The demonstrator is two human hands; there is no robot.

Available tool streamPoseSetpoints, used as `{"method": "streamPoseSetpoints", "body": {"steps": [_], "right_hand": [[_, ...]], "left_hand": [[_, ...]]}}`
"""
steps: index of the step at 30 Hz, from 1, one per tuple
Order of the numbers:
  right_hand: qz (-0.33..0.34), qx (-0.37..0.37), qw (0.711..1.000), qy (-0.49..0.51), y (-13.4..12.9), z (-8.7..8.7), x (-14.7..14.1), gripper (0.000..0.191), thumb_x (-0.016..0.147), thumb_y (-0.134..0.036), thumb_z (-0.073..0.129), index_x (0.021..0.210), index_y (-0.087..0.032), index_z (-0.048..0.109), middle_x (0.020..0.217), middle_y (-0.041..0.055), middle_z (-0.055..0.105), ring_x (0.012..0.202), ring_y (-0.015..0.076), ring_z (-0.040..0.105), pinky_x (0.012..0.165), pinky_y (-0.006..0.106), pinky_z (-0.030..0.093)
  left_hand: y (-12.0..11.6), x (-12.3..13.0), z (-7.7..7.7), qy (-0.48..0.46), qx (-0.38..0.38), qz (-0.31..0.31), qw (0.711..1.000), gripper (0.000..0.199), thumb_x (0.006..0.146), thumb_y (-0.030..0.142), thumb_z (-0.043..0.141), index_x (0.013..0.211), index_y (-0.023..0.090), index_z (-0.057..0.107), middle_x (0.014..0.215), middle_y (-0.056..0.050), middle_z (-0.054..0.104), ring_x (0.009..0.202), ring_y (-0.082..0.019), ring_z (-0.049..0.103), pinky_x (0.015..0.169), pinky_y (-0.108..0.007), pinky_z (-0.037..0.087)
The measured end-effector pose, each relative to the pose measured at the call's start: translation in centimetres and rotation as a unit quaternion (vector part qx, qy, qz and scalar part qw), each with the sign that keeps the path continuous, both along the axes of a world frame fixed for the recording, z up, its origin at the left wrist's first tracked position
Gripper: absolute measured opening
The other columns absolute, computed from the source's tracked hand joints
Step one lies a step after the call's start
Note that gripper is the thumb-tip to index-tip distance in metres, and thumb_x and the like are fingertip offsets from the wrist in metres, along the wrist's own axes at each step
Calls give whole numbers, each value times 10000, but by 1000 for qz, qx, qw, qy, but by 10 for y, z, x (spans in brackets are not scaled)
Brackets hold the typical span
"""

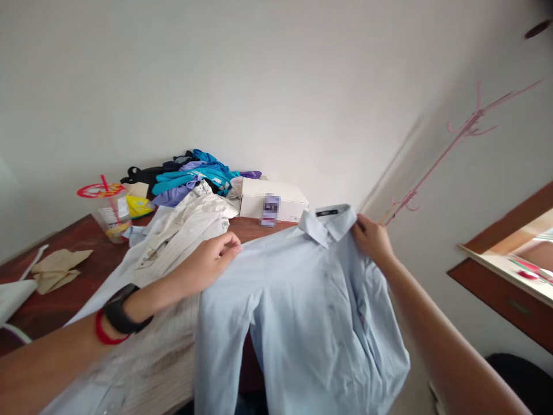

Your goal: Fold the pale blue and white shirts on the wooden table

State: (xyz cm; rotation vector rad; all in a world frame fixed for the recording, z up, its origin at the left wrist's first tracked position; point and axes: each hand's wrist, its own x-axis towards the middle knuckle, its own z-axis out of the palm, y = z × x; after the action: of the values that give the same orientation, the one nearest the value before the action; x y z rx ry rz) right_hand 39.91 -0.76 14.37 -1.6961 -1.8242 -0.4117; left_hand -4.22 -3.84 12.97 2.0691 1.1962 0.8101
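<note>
A light blue collared shirt [302, 305] hangs spread out in front of me, its collar up and a dark label inside the neck. My left hand [218, 253] pinches the shirt at the shoulder and sleeve side on the left. On the other side, my right hand [371, 235] grips it beside the collar. A black band and a red band circle my left wrist. Under my left forearm lies a cream striped garment [173, 323] on the brown table [246, 230].
Blue and purple clothes [199, 176] are heaped against the wall, beside a white box [276, 199]. A plastic cup [112, 216] with a red straw and brown paper [60, 268] sit at the left. A pink coat rack [444, 153] stands right.
</note>
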Motion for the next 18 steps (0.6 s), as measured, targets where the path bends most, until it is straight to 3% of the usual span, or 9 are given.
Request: {"method": "streamPoseSetpoints", "body": {"steps": [2,5,8,12,18], "right_hand": [[-18,-121,992,-16,33,-40,-17,313,979,-325,420,930,-174,691,831,105,727,752,219,631,695,297,391],[-15,-177,984,-8,68,-93,-36,329,999,-317,434,1078,-182,723,1015,131,762,890,254,674,749,299,414],[-13,-207,978,1,88,-128,-43,349,1011,-318,444,1214,-212,708,1196,121,734,1041,273,663,814,307,430],[-24,-239,971,3,104,-151,-34,358,1022,-354,448,1253,-233,694,1253,108,714,1106,283,647,858,322,439],[-37,-260,965,-12,113,-156,-9,406,1030,-486,416,1106,-216,710,1098,122,747,1014,282,670,828,318,441]], "left_hand": [[34,-8,-31,47,2,0,999,275,960,448,490,884,198,576,751,0,606,685,-172,540,626,-270,380],[70,-15,-72,87,-28,-8,996,258,937,415,493,859,189,592,818,-39,672,764,-212,613,681,-292,417],[90,-15,-96,120,-48,-7,992,227,908,368,491,816,187,592,845,-62,695,793,-227,637,709,-304,427],[103,-8,-105,141,-41,-4,989,226,896,358,474,790,193,586,846,-65,702,799,-223,642,722,-300,432],[123,6,-105,164,-47,16,985,186,849,348,507,778,199,593,822,-62,707,796,-230,657,695,-290,424]]}}
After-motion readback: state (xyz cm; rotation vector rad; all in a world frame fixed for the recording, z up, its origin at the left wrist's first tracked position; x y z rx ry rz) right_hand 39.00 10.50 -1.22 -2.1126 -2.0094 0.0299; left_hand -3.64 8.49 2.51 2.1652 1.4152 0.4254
